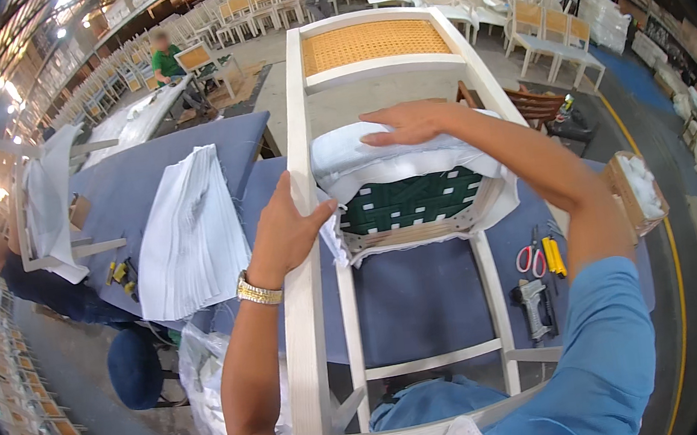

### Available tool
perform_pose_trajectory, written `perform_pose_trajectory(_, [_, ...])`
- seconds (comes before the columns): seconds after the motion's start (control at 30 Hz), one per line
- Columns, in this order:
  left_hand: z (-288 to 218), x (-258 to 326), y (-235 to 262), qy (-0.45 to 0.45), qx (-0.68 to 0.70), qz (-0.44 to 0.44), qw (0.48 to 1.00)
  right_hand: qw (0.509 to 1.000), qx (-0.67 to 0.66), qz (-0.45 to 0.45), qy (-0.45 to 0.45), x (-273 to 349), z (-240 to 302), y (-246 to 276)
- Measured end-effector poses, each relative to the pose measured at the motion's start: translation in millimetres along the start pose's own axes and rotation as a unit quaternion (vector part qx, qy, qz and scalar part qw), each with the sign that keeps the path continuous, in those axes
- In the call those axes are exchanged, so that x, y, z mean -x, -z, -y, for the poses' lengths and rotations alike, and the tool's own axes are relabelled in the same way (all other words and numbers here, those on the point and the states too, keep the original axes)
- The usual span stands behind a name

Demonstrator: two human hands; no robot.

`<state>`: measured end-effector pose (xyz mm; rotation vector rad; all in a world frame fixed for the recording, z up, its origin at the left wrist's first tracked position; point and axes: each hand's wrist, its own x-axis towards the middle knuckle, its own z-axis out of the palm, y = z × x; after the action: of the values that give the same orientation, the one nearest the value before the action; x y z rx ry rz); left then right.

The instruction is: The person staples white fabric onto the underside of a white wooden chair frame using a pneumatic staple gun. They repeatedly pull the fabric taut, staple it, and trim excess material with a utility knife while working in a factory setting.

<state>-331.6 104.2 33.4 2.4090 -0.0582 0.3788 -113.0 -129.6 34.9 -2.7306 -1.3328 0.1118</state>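
Nearest, a white chair (298, 146) extends over the blue desk (423, 303), its left post (305, 351) gripped by the left hand's (284, 233) fingers. The right hand (411, 123) lies on the white-covered seat (402, 160), fingers extended. White cloths (188, 244) lie left; red-handled scissors (531, 258) and a grey gun-shaped tool (533, 306), right.
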Motion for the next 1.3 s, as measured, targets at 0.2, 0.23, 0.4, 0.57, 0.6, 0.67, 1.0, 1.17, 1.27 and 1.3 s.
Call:
perform_pose_trajectory(0.2, [23.8,1.6,-4.3,0.005,-0.033,-0.013,0.999,0.977,-0.201,0.023,0.061,9.9,-40.4,24.8])
perform_pose_trajectory(0.23, [17.8,0.2,-3.7,0.017,-0.033,0.0,0.999,0.979,-0.201,-0.01,0.028,12.4,-56.0,28.0])
perform_pose_trajectory(0.4, [10.5,-5.5,-3.7,0.027,-0.095,0.024,0.995,0.993,-0.092,0.061,-0.043,20.6,-69.7,7.0])
perform_pose_trajectory(0.57, [6.8,-6.7,5.1,0.057,-0.112,0.039,0.991,0.996,-0.072,0.03,0.044,37.9,-54.7,3.1])
perform_pose_trajectory(0.6, [8.6,-4.4,3.5,0.058,-0.115,0.039,0.991,0.995,-0.046,-0.001,0.091,41.5,-52.4,-2.4])
perform_pose_trajectory(0.67, [11.4,-6.4,5.2,0.052,-0.121,0.028,0.991,0.981,0.002,-0.068,0.183,47.5,-50.7,-7.7])
perform_pose_trajectory(1.0, [13.7,-4.0,-2.7,0.05,-0.108,0.022,0.993,0.996,-0.05,-0.069,0.037,6.9,-75.5,0.9])
perform_pose_trajectory(1.17, [11.3,-1.7,-4.0,0.044,-0.085,0.02,0.995,0.995,-0.093,0.007,0.043,10.6,-69.7,-9.2])
perform_pose_trajectory(1.27, [10.9,-2.1,-4.8,0.034,-0.156,0.027,0.987,0.995,-0.057,-0.04,0.065,33.2,-55.4,-10.6])
perform_pose_trajectory(1.3, [4.5,-3.6,-4.9,0.028,-0.189,0.033,0.981,0.989,-0.052,-0.077,0.116,40.3,-56.8,-13.5])
